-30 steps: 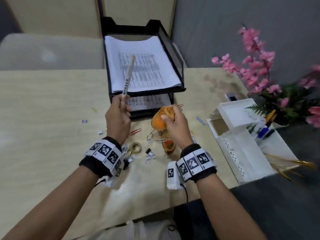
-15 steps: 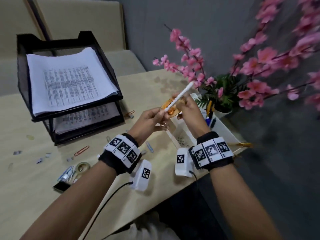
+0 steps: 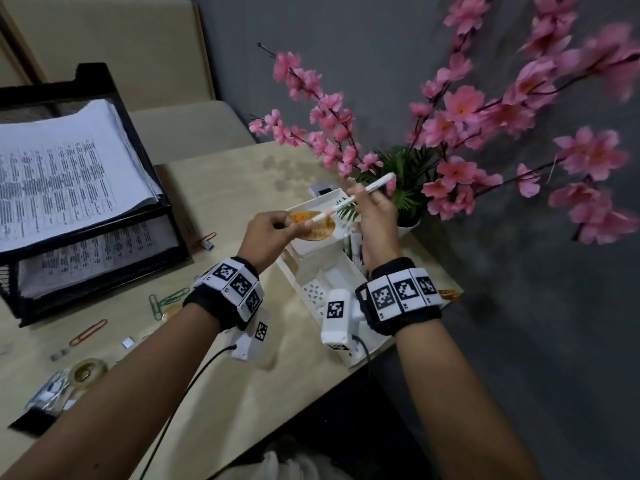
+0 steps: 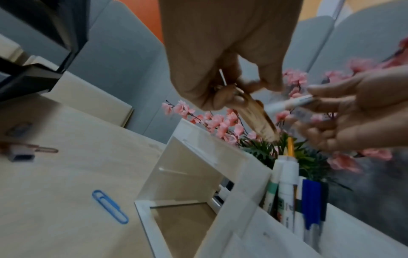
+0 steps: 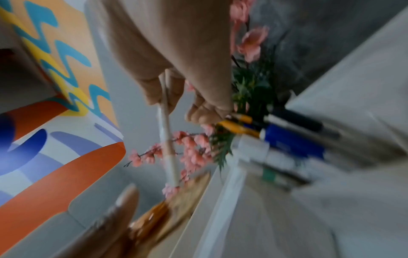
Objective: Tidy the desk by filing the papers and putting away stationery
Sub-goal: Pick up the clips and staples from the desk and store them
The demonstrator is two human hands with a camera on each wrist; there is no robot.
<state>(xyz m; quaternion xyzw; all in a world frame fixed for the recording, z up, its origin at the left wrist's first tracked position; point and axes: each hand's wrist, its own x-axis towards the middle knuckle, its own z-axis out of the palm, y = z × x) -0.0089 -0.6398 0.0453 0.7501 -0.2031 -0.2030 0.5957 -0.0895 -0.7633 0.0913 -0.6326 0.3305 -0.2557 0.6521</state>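
- white marker (image 3: pixel 356 197)
- orange patterned disc (image 3: pixel 313 226)
- white organiser (image 3: pixel 313 252)
- pink blossoms (image 3: pixel 460 109)
- black paper tray (image 3: pixel 104 233)
- blue paper clip (image 4: pixel 109 206)

The right hand (image 3: pixel 375 220) hides the pens (image 4: pixel 295 197) behind it; beneath the left hand (image 3: pixel 266 237), the orange thing (image 3: pixel 313 226) blurs.

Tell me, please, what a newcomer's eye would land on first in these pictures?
Probably the pink blossom branches filling the right side behind the desk. Next, the white marker held by the right hand above the white organizer, with the left hand pinching an orange object.
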